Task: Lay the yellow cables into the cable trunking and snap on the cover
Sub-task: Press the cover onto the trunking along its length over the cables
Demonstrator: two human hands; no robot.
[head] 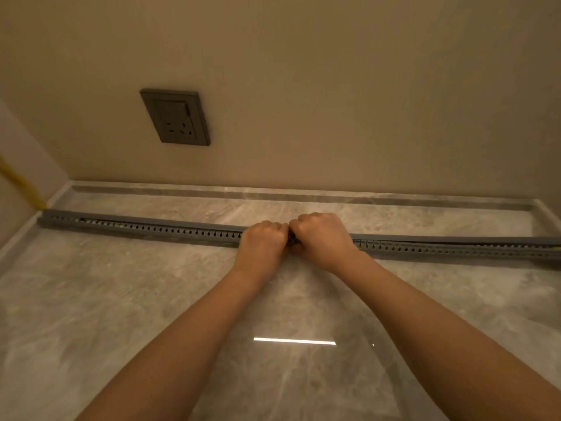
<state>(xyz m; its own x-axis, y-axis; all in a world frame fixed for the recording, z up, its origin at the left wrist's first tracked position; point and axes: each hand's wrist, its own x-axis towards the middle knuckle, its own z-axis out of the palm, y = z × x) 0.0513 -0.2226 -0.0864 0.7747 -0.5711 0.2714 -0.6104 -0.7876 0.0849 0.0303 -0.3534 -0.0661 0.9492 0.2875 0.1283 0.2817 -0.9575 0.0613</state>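
The left hand and right hand, knuckles touching, curled round the grey trunking (mid-length), which ran nine to three o'clock across the floor; a yellow cable trailed out at nine.

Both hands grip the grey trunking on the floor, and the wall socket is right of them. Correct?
No. In the head view the wall socket is left of the left hand and right hand, which grip the grey trunking on the floor.

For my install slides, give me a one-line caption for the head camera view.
Left hand and right hand squeeze the grey cover onto the slotted trunking on a marble floor.
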